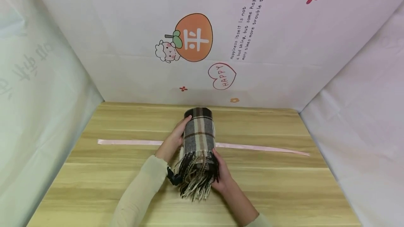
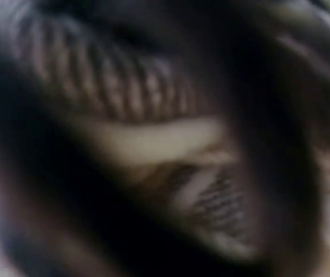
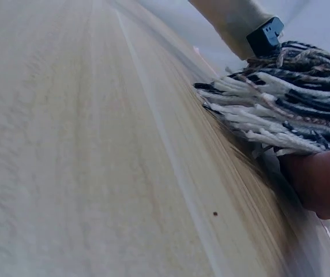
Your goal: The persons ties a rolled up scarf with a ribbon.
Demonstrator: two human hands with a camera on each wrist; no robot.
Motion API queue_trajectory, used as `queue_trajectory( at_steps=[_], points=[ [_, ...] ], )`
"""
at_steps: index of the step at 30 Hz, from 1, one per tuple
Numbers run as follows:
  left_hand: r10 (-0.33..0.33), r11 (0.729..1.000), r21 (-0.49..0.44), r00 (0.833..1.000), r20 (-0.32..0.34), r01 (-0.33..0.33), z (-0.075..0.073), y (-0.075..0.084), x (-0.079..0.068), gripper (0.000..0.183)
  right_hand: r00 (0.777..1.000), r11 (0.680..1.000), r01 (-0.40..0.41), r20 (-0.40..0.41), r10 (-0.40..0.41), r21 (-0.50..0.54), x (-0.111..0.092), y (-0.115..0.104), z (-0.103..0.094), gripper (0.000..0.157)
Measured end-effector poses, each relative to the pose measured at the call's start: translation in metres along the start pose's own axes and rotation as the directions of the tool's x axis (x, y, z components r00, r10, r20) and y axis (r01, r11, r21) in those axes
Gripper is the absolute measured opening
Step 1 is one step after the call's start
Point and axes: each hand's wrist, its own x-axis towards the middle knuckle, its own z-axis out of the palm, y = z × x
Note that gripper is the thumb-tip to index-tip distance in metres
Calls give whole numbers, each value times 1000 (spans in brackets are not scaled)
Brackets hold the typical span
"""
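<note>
Well, at a wooden tabletop [image 1: 94, 178] within white printed walls [image 1: 268, 76]: grasping a plaid roll [image 1: 199, 132], crosswise over a pink ribbon [image 1: 132, 142], with left hand [image 1: 179, 130] and right hand [image 1: 223, 173].

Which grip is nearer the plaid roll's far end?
Left. The left grip holds the plaid roll along its left side, near the far end; the right grip holds its right side, back beside the fringe.

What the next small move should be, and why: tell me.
Probably settle the rolled plaid cloth across the pink ribbon: the left hand and right hand hold it from either side, and the ribbon extends out to its left and right, both ends lying loose on the table.
</note>
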Motion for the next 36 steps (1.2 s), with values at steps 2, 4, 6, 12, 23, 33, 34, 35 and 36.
queue_trajectory(
  at_steps=[2, 4, 6, 12, 23, 33, 34, 35, 36],
  points=[
    [4, 1000, 10, 1000, -13, -3, 0, -1, 1, 78, 1000, 1000, -7, -15, 7, 6, 0, 1, -1, 45],
    [8, 1000, 16, 1000, -24, -7, -1, -2, 3, 77, 999, 1000, -13, -32, 13, 6, 0, 1, -1, 45],
    [13, 1000, 0, 1000, -19, -13, -2, -2, 5, 76, 999, 1000, -14, -46, 14, 2, 1, 1, -2, 45],
    [43, 998, 45, 999, -34, -41, -3, -6, 11, 76, 997, 1000, -1, -79, 0, -16, 0, 0, -1, 41],
    [54, 998, 24, 995, -88, -52, 2, -10, 17, 57, 990, 994, 51, -123, -63, -97, -11, 0, -1, 33],
    [92, 996, 15, 989, -112, -91, 9, -12, 16, 50, 985, 947, 11, -159, -65, -321, -28, 0, -6, 40],
    [94, 996, 13, 989, -113, -93, 9, -12, 17, 50, 985, 944, 6, -162, -63, -330, -29, 0, -7, 42],
    [95, 995, 17, 989, -116, -93, 9, -13, 17, 50, 984, 941, 0, -166, -60, -337, -29, 0, -8, 43],
    [96, 995, 17, 989, -115, -95, 9, -13, 17, 50, 985, 939, -2, -165, -58, -344, -30, 0, -8, 46]
  ],
)
